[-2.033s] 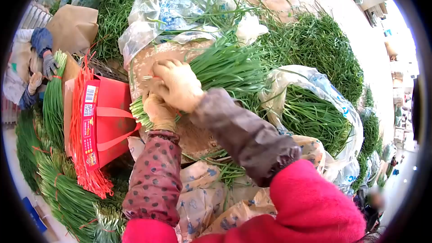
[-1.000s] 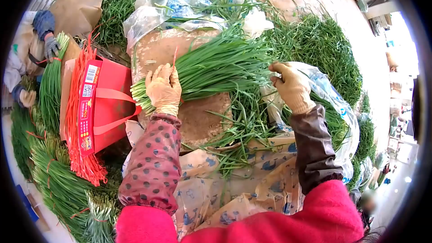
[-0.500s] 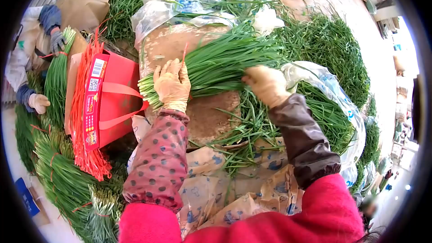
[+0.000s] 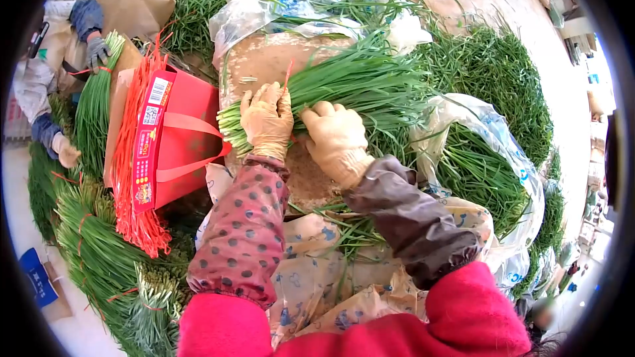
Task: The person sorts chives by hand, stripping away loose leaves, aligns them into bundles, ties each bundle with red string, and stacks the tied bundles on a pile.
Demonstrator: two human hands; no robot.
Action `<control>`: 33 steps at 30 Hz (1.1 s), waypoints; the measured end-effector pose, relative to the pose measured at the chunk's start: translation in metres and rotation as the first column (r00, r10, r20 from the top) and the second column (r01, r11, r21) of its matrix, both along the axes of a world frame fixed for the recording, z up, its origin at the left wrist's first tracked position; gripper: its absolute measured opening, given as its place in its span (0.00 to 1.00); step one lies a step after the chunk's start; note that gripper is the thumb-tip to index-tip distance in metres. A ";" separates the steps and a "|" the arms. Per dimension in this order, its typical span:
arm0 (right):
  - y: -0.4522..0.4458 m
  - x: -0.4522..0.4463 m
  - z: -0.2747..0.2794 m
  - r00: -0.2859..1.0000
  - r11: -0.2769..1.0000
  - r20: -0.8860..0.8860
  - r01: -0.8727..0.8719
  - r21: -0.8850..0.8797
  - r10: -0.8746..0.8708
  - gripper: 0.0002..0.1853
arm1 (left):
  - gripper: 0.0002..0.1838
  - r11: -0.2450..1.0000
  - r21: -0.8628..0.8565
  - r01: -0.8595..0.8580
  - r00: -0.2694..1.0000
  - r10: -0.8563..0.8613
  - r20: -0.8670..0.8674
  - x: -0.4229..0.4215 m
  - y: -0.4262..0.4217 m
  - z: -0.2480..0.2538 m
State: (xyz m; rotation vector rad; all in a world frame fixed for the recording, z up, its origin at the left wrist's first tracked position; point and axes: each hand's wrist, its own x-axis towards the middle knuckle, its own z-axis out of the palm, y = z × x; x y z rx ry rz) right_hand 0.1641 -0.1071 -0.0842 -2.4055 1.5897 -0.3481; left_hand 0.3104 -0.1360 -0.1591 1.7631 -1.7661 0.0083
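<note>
A bundle of long green stalks (image 4: pixel 370 82) lies across a worn board (image 4: pixel 258 59), its pale cut ends to the left. My gloved left hand (image 4: pixel 266 119) is closed around the bundle near those ends, and a red tie (image 4: pixel 288 74) sticks up beside its fingers. Close to its right, my gloved right hand (image 4: pixel 336 139) rests against the lower side of the leaves with its fingers curled; what they hold, if anything, is hidden. Left of the board stands a red bag (image 4: pixel 188 135) with many red ties (image 4: pixel 135 158) hanging over its side.
Tied green bundles (image 4: pixel 99 244) lie at the lower left. A co-worker's gloved hand (image 4: pixel 98 51) touches another bundle at the upper left. An open plastic bag (image 4: pixel 532 192) of leaves is on the right. Loose leaves (image 4: pixel 489 79) are heaped behind, and a patterned sheet (image 4: pixel 304 291) covers my lap.
My right hand has come in from the right, along the leaves, to beside my left hand. My left hand has stayed on the bundle. The whole view has shifted slightly.
</note>
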 end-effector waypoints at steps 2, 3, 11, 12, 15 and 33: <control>-0.007 0.007 -0.003 0.999 1.000 -0.031 -0.018 0.007 0.018 0.14 | 0.13 1.000 -0.004 0.011 1.000 -0.011 -0.017 0.002 0.001 -0.001; -0.011 0.010 0.001 0.993 0.993 -0.100 -0.044 0.112 0.055 0.10 | 0.13 1.000 -0.001 0.015 1.000 -0.015 0.027 0.003 0.000 -0.002; -0.005 0.034 0.015 0.732 0.745 -0.360 -0.294 0.599 0.578 0.15 | 0.10 0.992 -0.125 0.010 0.999 -0.006 0.032 0.002 -0.004 -0.011; 0.008 0.032 0.012 0.699 0.700 -0.331 -0.337 0.630 0.634 0.16 | 0.10 0.992 -0.124 0.010 0.999 -0.006 0.033 0.002 -0.004 -0.009; 0.062 0.007 0.008 0.634 0.564 -0.206 -0.435 0.702 0.745 0.18 | 0.08 0.994 -0.104 0.012 0.999 -0.008 0.034 0.001 -0.004 -0.007; -0.086 -0.097 -0.011 0.912 0.950 -0.265 -0.293 0.106 0.311 0.60 | 0.07 0.999 -0.030 0.032 0.994 -0.035 -0.108 0.002 -0.004 0.000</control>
